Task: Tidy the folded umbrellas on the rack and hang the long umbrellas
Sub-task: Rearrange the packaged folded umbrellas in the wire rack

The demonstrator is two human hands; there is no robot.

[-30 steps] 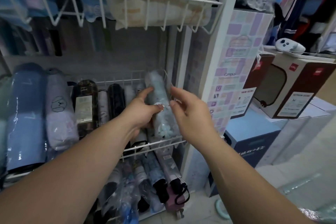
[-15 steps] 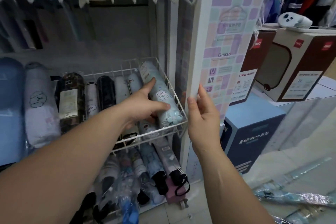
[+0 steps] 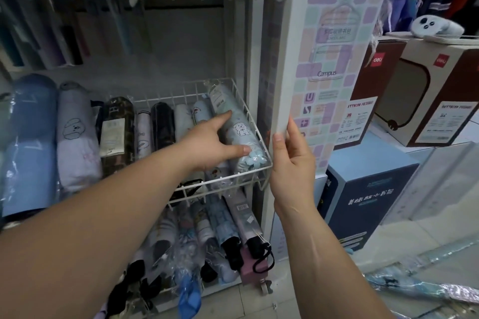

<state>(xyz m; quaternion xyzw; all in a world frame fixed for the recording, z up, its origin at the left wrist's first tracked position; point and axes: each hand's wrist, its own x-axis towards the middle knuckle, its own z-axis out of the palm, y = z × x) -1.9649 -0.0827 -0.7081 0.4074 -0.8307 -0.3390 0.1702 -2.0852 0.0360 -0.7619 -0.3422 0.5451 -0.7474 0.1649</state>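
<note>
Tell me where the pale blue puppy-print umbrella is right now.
Head view, centre: the puppy-print umbrella lies at the right end of the white wire basket, left hand touching it, near the pastel box.

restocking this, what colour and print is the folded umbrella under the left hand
Pale blue umbrella with a white puppy print and blue flowers; the head view shows it.
</note>
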